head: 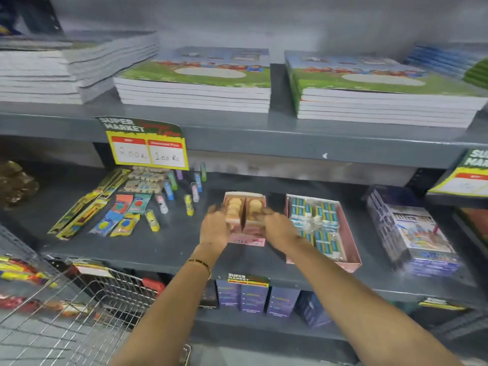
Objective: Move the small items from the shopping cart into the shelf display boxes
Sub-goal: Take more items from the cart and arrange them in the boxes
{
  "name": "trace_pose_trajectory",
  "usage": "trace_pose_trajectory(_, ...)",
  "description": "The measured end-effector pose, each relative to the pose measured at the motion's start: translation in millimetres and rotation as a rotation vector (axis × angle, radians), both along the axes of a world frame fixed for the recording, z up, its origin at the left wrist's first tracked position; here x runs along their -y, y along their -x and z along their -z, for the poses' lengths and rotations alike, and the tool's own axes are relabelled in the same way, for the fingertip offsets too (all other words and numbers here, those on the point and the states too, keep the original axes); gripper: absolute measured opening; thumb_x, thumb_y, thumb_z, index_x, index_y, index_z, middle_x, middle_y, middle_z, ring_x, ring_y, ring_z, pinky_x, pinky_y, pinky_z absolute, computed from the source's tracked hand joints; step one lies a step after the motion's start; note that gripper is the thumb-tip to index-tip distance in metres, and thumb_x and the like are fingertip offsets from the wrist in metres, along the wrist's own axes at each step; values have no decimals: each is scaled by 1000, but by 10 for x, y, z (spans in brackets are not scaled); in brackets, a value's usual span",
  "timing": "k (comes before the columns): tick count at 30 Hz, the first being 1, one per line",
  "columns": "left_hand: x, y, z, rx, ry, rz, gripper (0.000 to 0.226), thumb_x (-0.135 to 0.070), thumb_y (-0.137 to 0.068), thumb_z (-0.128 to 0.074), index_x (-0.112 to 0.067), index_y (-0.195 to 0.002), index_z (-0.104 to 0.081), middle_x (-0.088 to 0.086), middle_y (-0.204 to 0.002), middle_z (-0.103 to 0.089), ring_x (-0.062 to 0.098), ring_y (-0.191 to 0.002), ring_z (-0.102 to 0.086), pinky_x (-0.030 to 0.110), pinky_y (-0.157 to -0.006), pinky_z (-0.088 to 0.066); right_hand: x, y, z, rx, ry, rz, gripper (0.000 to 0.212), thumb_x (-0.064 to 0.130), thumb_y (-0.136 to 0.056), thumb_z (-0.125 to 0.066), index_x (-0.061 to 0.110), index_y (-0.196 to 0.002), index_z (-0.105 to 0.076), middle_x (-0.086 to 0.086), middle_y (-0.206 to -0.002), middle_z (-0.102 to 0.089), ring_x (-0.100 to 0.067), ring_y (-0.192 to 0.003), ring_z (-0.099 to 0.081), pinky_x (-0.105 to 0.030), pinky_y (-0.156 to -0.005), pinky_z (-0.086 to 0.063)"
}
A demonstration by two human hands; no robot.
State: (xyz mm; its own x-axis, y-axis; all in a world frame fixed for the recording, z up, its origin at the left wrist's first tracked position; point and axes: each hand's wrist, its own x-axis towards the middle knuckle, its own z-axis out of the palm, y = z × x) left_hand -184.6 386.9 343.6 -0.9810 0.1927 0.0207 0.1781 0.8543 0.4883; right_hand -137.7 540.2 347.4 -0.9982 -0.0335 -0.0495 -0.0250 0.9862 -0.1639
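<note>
A small pink display box (247,235) with two rows of round tan items (254,204) stands on the grey middle shelf (158,249). My left hand (215,227) touches its left side and my right hand (280,228) its right side; whether the fingers grip it or hold an item is blurred. To the right lies a larger pink display box (348,233) filled with small blue-and-white packets. The wire shopping cart (79,313) sits at the lower left, its contents unclear.
Loose glue sticks (188,204), sharpener packs (124,215) and yellow pencil packs (84,210) lie left of the box. Boxed sets (414,233) stand at the right. Stacked notebooks (200,80) fill the upper shelf. A price tag (148,146) hangs from its edge.
</note>
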Motion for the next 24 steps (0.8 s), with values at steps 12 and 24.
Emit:
trace_pose_trajectory(12, -23, 77, 15, -3, -58, -2, 29, -2, -90, -46, -8, -111, -66, 18, -110, -67, 36, -99, -63, 38, -86, -51, 123, 101, 52, -20, 43, 88, 44, -4, -87, -49, 17, -124, -62, -15, -125, -61, -35, -106, -64, -39, -92, -53)
trace_pose_trajectory(24, 9, 153, 211, -29, 271, 181, 55, -19, -95, -46, -16, -143, -19, 15, -127, -43, 35, -101, -61, 41, -86, -52, 253, 183, 271, -84, -16, 213, 62, -9, -83, -54, 8, -138, -32, -18, -139, -37, -37, -113, -55, -42, -87, -52)
